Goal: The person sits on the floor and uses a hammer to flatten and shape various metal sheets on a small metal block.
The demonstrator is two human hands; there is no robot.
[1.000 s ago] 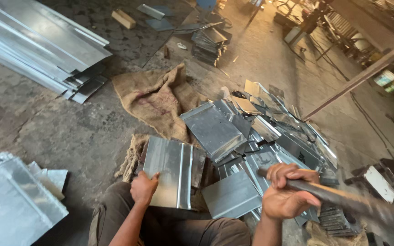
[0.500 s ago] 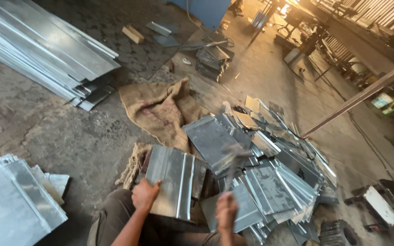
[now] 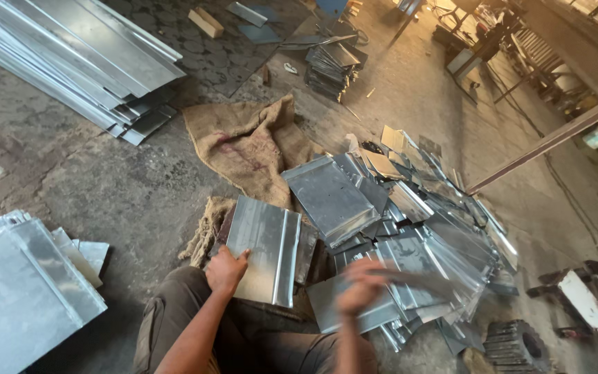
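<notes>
A folded galvanised metal sheet with a raised seam lies on a small stack in front of my knees. My left hand grips its near left corner, fingers on top. My right hand is blurred by motion over a flat sheet at the near edge of a big heap of similar folded sheets. A thin dark blurred streak runs right from that hand. Blur hides whether the fingers hold it.
A burlap sack lies on the concrete floor behind the stack. Long metal panels are piled at the far left, more sheets at the near left. A slanted metal bar crosses the right. A dark stack stands further back.
My right hand held a long handle raised at the right a second ago. It then dropped to the sheets in front of me and now moves over the heap's near edge. My left hand stayed put.
</notes>
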